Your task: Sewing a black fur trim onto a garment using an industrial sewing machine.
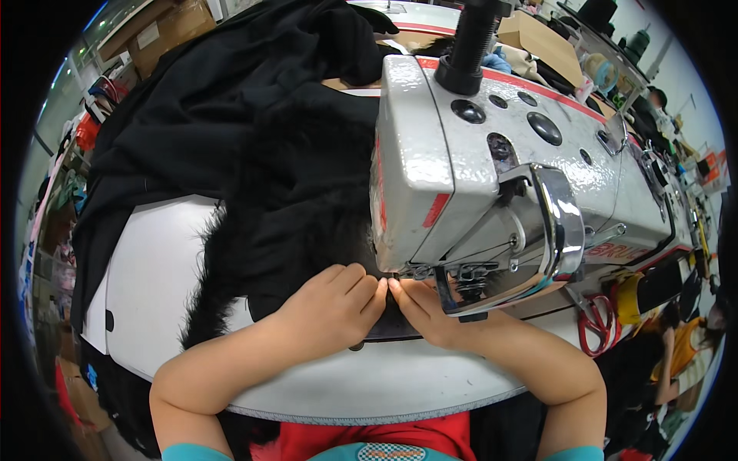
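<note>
Black fabric with a furry trim (307, 165) spreads over the table to the left of a white industrial sewing machine (419, 146). My left hand (334, 303) is closed, its thumb and index finger pinching the fabric's edge just below the machine's needle area. Right beside it, fingertips almost touching, my right hand (423, 311) pinches the same edge, partly covered by the machine's metal guard (561, 223). The bit of fabric between the fingertips is small and dark. The needle itself is hidden behind the machine head.
Red-handled scissors (598, 324) lie on the table at the right, near a yellow and black object (646, 292). The white tabletop (157, 280) curves around in front of me. Cardboard boxes (173, 38) stand at the far left. Other people are at the right edge.
</note>
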The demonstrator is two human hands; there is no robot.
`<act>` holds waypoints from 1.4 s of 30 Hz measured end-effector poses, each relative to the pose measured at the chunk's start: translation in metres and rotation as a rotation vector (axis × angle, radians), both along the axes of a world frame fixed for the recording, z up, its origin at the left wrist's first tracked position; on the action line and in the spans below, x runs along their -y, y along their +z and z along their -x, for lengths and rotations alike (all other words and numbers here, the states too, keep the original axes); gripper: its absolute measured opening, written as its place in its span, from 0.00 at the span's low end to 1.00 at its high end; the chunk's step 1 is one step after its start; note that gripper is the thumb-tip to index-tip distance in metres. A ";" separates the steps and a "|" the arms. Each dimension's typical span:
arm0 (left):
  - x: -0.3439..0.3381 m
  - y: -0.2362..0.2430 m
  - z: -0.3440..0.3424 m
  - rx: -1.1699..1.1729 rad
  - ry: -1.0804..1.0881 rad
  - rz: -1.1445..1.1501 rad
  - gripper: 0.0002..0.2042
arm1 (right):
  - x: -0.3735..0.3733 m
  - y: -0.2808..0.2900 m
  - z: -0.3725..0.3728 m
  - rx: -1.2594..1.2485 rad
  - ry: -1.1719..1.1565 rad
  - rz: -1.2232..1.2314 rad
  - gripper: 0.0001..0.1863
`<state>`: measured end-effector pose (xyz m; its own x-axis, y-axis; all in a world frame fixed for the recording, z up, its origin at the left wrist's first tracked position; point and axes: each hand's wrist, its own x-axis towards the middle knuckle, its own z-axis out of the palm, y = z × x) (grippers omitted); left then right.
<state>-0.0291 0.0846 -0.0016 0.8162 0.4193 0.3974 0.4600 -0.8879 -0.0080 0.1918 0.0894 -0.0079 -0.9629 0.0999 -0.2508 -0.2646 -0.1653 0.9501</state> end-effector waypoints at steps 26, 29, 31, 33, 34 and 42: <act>0.007 0.009 0.001 0.053 0.058 0.200 0.18 | 0.014 -0.006 -0.004 -1.280 -0.121 1.912 0.07; 0.008 0.006 -0.002 -0.016 0.095 0.171 0.17 | 0.012 -0.013 -0.012 -1.148 -0.111 1.606 0.04; 0.006 0.003 -0.003 0.003 0.084 0.105 0.16 | 0.009 -0.019 -0.013 -1.136 -0.117 1.558 0.03; 0.004 0.001 -0.002 -0.009 0.090 0.077 0.14 | 0.007 -0.022 -0.014 -1.163 -0.101 1.613 0.04; 0.003 -0.001 -0.002 -0.023 0.097 0.072 0.13 | 0.005 -0.022 -0.015 -1.170 -0.070 1.659 0.04; -0.012 -0.011 -0.006 0.138 0.057 0.015 0.06 | 0.002 -0.010 -0.023 -1.031 -0.289 1.315 0.06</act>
